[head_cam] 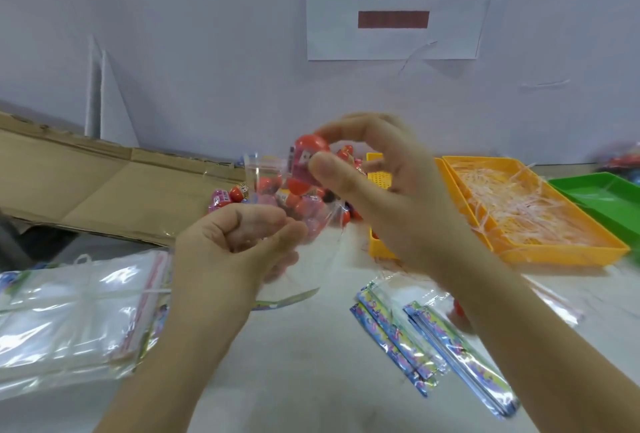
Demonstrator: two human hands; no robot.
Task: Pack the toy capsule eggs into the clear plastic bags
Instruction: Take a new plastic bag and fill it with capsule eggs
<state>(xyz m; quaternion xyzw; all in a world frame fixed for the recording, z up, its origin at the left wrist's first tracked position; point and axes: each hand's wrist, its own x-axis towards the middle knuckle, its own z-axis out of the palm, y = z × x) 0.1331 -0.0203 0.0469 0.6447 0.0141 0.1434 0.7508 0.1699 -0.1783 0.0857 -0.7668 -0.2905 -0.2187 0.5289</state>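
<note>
My right hand (pixel 377 186) pinches a red and pink capsule egg (pixel 306 159) between thumb and fingers, just above the mouth of a clear plastic bag (pixel 311 242). My left hand (pixel 235 242) grips that bag by its side, fingers curled round the film. Behind the bag lies a pile of more red and pink capsule eggs (pixel 239 193) on the table.
A stack of clear bags (pixel 76 311) lies at the left. Packed bags with blue printed headers (pixel 415 339) lie at the lower right. An orange tray (pixel 554 252) of shredded strips and a green tray (pixel 602 193) stand at the right. Flattened cardboard (pixel 86 183) lies at the back left.
</note>
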